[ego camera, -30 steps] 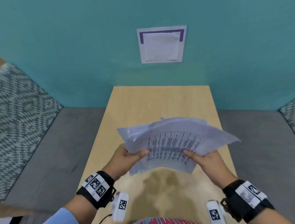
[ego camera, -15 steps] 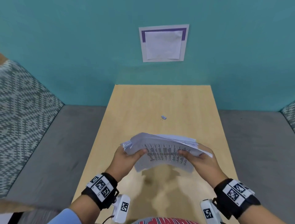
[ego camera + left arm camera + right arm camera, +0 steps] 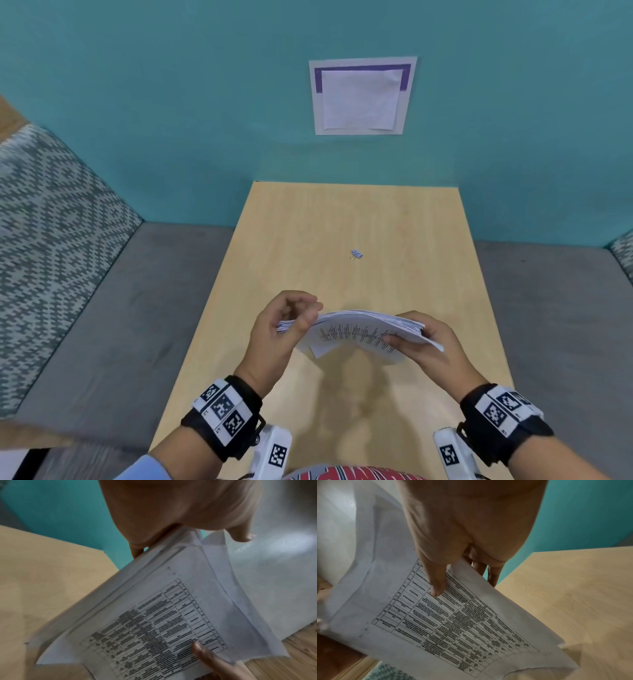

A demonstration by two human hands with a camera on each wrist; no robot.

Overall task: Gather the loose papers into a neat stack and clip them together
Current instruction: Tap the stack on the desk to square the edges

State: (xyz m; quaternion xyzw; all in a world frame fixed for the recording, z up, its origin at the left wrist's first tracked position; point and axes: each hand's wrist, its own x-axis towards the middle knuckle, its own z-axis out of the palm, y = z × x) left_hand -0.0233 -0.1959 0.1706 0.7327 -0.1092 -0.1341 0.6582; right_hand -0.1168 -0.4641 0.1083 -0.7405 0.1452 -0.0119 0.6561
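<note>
A stack of white papers with a printed table on its near face hangs tilted above the wooden table. My left hand holds its left edge, thumb across the front and fingers curled. My right hand grips the right edge, thumb on the print. A small binder clip lies on the table beyond the stack. In the left wrist view the papers run from my left hand down to the right thumb. In the right wrist view my right hand's thumb presses the sheet.
A teal wall with a white and purple notice stands behind the table. Grey bench seats flank the table on both sides, with a patterned cushion at the left.
The fanned sheets have been drawn together into a tighter, flatter stack held lower and nearer. The clip behind them has come into sight. My left hand has shifted onto the left edge.
</note>
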